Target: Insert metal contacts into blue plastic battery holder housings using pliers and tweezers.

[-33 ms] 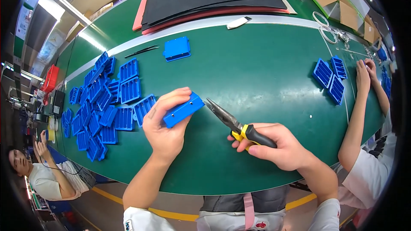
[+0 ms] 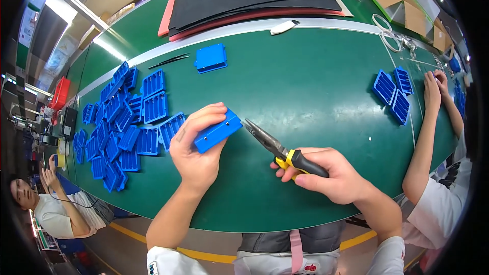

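Note:
My left hand (image 2: 196,145) is closed round a blue plastic battery holder (image 2: 220,131), tilted on edge above the table, with small metal spots on its side facing me. In my right hand (image 2: 331,173) are needle-nose pliers (image 2: 272,145) with black and yellow handles. Their tips point up and left, close to the holder's right end; the jaws look nearly closed, with a small gap to the holder. To the left of my left hand lies a heap of similar blue holders (image 2: 113,108) with slotted compartments. One more holder (image 2: 211,57) lies face down farther back.
Black tweezers (image 2: 169,61) lie behind the heap. Several holders (image 2: 384,88) sit at the right, near a co-worker's hands (image 2: 434,84). Black sheets (image 2: 214,5) and a white-handled cutter (image 2: 283,27) are at the back. An opened carton (image 2: 392,0) stands back right. Another person (image 2: 66,214) is at left.

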A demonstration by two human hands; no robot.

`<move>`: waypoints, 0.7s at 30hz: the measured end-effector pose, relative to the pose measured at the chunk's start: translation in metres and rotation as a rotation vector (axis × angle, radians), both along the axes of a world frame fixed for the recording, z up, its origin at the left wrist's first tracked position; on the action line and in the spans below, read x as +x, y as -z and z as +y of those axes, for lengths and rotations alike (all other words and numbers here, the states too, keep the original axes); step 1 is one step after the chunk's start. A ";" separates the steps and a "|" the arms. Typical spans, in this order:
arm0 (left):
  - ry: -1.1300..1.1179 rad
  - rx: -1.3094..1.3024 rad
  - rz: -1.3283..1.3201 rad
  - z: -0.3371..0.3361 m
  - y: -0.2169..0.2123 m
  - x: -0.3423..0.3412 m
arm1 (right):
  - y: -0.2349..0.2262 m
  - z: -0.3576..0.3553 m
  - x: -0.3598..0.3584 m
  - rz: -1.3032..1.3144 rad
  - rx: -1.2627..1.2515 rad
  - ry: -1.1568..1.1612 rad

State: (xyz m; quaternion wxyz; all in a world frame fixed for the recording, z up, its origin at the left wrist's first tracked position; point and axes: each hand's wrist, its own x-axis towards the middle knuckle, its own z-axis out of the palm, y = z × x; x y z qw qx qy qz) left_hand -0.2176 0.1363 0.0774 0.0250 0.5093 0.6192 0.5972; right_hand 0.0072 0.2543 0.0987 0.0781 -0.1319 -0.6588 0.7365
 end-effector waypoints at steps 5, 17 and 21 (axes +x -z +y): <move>0.009 0.050 0.144 0.001 -0.001 -0.001 | 0.004 -0.002 0.000 0.019 -0.025 -0.067; -0.026 0.053 0.398 0.001 -0.004 -0.006 | 0.009 -0.006 0.000 0.033 -0.010 -0.054; -0.033 0.032 0.431 0.000 -0.006 -0.005 | 0.011 -0.006 0.000 0.042 0.005 -0.051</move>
